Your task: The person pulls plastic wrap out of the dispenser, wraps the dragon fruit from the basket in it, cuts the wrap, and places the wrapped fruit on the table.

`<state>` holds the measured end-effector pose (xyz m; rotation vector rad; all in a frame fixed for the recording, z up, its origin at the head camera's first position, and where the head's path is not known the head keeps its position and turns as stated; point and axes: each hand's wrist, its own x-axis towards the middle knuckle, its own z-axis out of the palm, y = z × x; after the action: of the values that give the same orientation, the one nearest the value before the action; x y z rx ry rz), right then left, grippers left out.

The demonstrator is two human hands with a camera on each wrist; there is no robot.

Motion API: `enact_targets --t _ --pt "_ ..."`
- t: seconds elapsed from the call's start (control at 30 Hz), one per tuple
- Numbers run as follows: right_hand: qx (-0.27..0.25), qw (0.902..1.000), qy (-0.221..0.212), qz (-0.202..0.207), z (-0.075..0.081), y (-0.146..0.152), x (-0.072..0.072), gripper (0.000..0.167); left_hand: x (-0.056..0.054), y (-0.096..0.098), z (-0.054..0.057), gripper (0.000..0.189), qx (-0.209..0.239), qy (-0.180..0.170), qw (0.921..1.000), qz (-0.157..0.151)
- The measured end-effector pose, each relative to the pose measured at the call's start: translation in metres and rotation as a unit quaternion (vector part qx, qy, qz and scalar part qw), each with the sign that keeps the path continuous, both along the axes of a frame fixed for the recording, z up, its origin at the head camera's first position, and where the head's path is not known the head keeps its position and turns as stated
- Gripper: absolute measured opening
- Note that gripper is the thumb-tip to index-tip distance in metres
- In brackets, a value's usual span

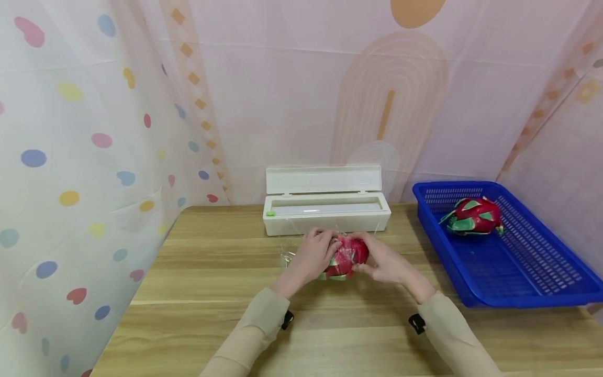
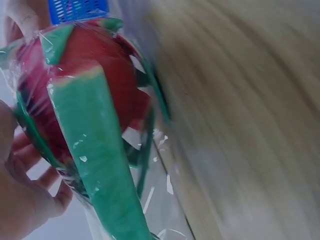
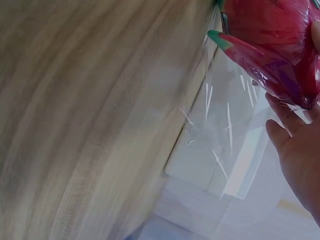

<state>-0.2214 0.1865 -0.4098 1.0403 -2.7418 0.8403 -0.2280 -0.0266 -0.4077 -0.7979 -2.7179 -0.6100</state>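
Observation:
A red dragon fruit (image 1: 345, 256) with green scales is between both hands over the table, partly covered in clear plastic wrap (image 3: 215, 125). My left hand (image 1: 314, 254) holds its left side, fingers bent over the film. On the opposite side my right hand (image 1: 383, 260) grips it, with fingers behind and the thumb in front. The left wrist view shows the film lying over a long green scale (image 2: 95, 145). Loose film spreads out past the fruit's left end. Just behind stands a white cling film box (image 1: 325, 224), lid raised, with a roll inside.
To the right, a blue plastic basket (image 1: 511, 301) holds another dragon fruit (image 1: 476, 215). A green slider (image 1: 270, 213) sits at the left end of the box's front edge. The wooden table (image 1: 198, 272) backs onto a patterned curtain (image 1: 282, 104).

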Motion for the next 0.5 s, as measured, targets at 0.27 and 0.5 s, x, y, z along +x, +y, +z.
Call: enact_targets --t 0.27,0.5 --pt "-0.017 0.9997 -0.008 -0.015 -0.0017 0.0051 -0.0063 0.061 -0.0065 0.0066 0.0028 0.040 -0.010 -0.011 0.9998 0.015" --pt "-0.011 0.9972 0.065 -0.035 -0.0065 0.0077 -0.0100 0.060 -0.0076 0.0056 -0.0005 0.062 -0.044 -0.033 0.9984 0.008"
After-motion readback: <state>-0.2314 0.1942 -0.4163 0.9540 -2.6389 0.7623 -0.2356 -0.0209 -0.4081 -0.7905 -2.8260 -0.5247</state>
